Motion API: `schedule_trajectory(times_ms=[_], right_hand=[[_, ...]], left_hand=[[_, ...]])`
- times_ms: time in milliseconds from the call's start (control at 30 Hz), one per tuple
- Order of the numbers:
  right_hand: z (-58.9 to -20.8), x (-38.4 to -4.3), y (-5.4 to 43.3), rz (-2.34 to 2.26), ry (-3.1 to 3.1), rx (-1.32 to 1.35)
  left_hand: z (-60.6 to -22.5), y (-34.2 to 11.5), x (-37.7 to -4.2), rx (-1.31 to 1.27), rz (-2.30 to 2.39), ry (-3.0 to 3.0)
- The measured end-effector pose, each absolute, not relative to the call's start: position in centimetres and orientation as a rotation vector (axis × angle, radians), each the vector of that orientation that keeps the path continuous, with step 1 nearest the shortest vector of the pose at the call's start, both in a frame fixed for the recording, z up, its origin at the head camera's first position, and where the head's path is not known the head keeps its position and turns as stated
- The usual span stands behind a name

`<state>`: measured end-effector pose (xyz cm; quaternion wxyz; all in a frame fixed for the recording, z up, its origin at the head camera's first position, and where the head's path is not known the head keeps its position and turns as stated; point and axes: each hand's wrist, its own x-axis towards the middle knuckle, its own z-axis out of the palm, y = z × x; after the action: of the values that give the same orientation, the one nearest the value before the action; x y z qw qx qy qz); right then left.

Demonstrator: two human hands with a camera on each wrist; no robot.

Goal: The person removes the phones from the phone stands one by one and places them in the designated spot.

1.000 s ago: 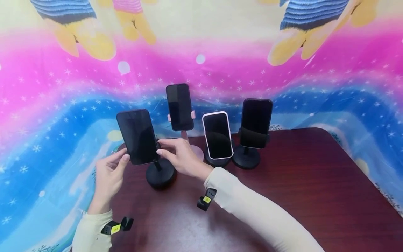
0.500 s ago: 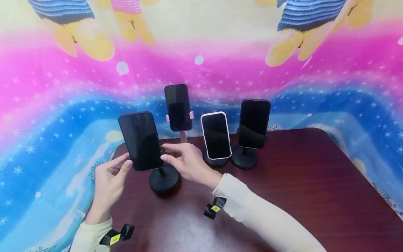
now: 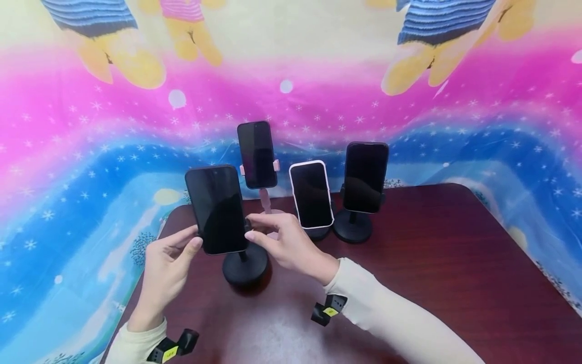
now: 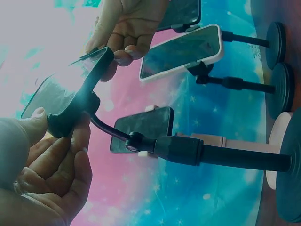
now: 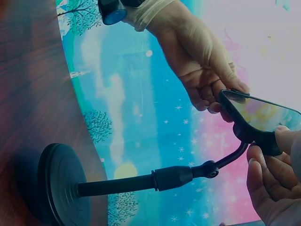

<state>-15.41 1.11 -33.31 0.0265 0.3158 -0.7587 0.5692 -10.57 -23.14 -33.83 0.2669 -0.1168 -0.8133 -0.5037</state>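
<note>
My left hand (image 3: 164, 270) and right hand (image 3: 291, 245) pinch the holder (image 4: 70, 115) at either side of the nearest phone (image 3: 218, 210), thumbs in front, apparently to support both edges evenly. The phone sits tilted back on the front black stand (image 4: 178, 150), its broad base (image 3: 245, 267) likely steadying it on the bench (image 3: 454, 278). Behind are three more phones (image 3: 256, 154): four altogether, on four stands, three black and one pink.

Left of centre, the left hand (image 3: 165, 270) and right hand (image 3: 291, 245) grip opposite edges of a smartphone (image 3: 217, 210) on a black phone stand (image 3: 245, 265); mid-frame, a white-rimmed phone (image 3: 311, 194) stands on the reddish-brown table (image 3: 436, 273).
</note>
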Motion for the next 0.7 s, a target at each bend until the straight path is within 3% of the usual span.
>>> schedule_trajectory(times_ms=[700], right_hand=[[-32.9,-13.3,6.2,1.781,-2.345,0.997]], left_hand=[[-33.4,-19.4,-9.5,-0.521,-1.477,-2.24]])
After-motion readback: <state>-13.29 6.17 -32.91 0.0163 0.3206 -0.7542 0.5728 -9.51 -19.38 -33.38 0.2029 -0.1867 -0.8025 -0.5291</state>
